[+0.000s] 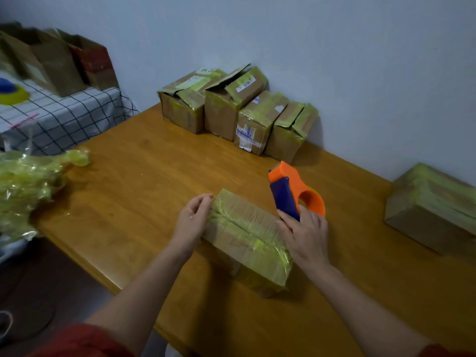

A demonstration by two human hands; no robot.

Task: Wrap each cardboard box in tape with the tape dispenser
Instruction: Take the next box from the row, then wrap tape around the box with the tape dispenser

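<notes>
- Brown cardboard box (pixel 247 235), banded in glossy yellow-green tape (pixel 239 222): lies near the front edge of the orange-toned wooden table (pixel 128 191), between the two hands, which are apart.
- Left hand (pixel 194 217): at the box's far-left edge, thumb and forefinger pinched together on the tape there.
- Right hand (pixel 305 235): at the box's right side, fingers closed round the orange and blue plastic tape dispenser (pixel 291 191), which stands nose-up just beside the box.
- Risk, slack: if the left pinch loosens as the dispenser pulls, the strip likely lifts, wrinkles or sticks to itself.
- Risk, sliding: the box sits unweighted close to the table edge, so a hard sideways pull may turn it or drag it off.
- Risk, cutter: the right fingers lie close to the dispenser's body; whether a blade is exposed cannot be told.
- Nearby stock: four taped cardboard boxes (pixel 231 112) against the wall, one taped box (pixel 432 204) at right, and a crumpled wad of yellow-green film (pixel 28 181) at left, well apart.
</notes>
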